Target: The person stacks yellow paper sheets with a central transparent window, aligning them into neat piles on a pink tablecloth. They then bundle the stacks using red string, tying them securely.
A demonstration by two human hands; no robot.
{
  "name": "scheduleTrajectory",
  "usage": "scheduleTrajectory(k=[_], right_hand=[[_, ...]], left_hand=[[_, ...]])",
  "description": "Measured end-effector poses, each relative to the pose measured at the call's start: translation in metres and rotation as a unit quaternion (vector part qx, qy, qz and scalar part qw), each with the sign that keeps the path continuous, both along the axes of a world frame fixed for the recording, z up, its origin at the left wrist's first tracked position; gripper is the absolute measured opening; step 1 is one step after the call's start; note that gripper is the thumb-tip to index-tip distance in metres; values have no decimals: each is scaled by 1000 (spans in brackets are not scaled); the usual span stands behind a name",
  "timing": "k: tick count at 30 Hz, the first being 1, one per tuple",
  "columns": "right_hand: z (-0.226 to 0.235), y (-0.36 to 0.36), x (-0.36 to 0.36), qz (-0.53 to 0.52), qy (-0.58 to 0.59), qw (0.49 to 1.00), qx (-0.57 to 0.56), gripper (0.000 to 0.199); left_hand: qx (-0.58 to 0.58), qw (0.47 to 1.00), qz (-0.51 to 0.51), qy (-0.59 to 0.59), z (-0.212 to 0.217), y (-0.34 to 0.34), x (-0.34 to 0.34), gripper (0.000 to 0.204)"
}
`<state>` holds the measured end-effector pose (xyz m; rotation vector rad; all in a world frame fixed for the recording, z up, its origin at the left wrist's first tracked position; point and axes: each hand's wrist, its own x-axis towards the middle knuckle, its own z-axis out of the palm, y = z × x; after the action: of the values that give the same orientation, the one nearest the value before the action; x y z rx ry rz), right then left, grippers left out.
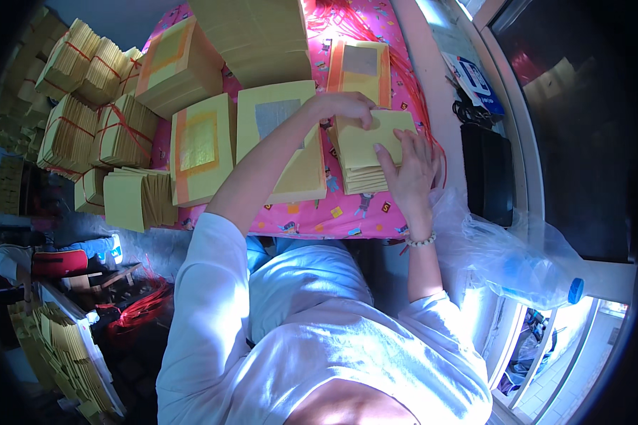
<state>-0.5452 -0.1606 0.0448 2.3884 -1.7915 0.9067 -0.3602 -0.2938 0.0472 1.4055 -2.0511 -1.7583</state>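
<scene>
On the pink patterned table cover (312,225), a small stack of yellow joss paper (361,145) lies in front of me, its layers showing at the near side. My left hand (346,108) reaches across to the stack's far left edge, fingers curled around it. Along the right side rests my right hand (412,164), fingers stretched out on the top sheet and thumb apart near the front corner. Left of it stand a joss paper stack with a silver patch (273,117) and one with a gold patch (198,145). A silver-patched, orange-edged stack (359,65) lies beyond my hands.
Bundles tied with red string (124,134) crowd the left side. A tall stack (255,42) rises at the back. Red strings (404,64) run along the table's right edge. A clear plastic bag (510,255) and a black box-like object (485,173) are at the right.
</scene>
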Motion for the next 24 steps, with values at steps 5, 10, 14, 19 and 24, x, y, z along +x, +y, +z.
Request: scheduleTrajectory(k=[5, 10, 14, 19, 24], right_hand=[[-19, 8, -1, 0, -22, 999, 38, 47], [-29, 12, -3, -7, -1, 1000, 24, 46], [-17, 7, 0, 1, -10, 999, 36, 45], [-4, -5, -2, 12, -18, 1000, 22, 40], [11, -10, 1, 7, -23, 1000, -17, 34]], left_hand=[[-171, 985, -3, -32, -17, 17, -4, 55], [-257, 963, 26, -83, -5, 48, -14, 54], [-288, 952, 42, -97, -13, 48, -6, 53], [-415, 889, 24, -192, 5, 56, -4, 48], [-438, 893, 66, -82, 27, 78, 17, 40]])
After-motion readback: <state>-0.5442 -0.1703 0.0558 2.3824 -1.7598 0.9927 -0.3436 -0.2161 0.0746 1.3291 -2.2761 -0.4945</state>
